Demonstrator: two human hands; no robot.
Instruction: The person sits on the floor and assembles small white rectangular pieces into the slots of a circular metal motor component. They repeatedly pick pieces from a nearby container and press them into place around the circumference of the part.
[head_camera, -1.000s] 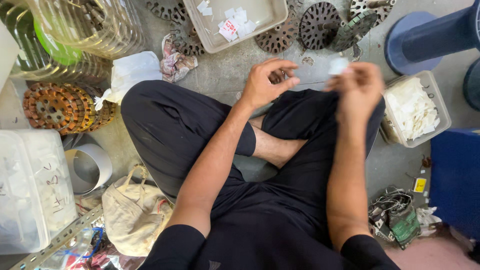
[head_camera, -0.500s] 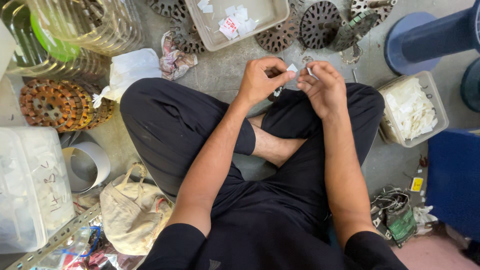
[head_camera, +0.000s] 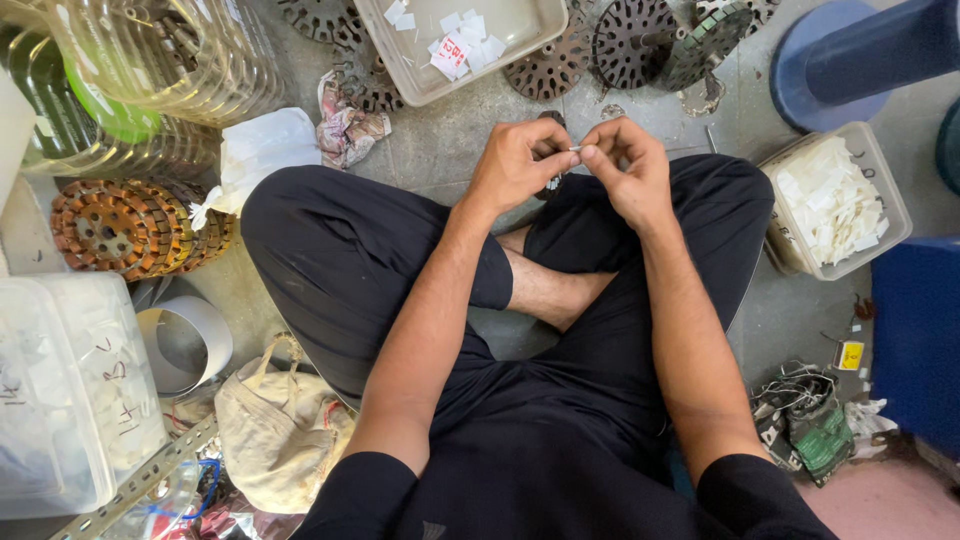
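Both hands met above the crossed legs: the left hand (head_camera: 518, 162) and the right hand (head_camera: 625, 165) were each closed in a fingertip pinch on a small white paper slip (head_camera: 574, 149), held between them in the air. It looked featherlight, thin and easily creased, best taken by its edges. It was pale and mostly hidden. A box of similar white slips (head_camera: 838, 200) sat right of the knee, a tray (head_camera: 450, 45) ahead

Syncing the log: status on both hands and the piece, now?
Left hand and right hand together above the lap, fingertips pinching a small white piece. Tray of white pieces at right, untouched. Nothing in the way.
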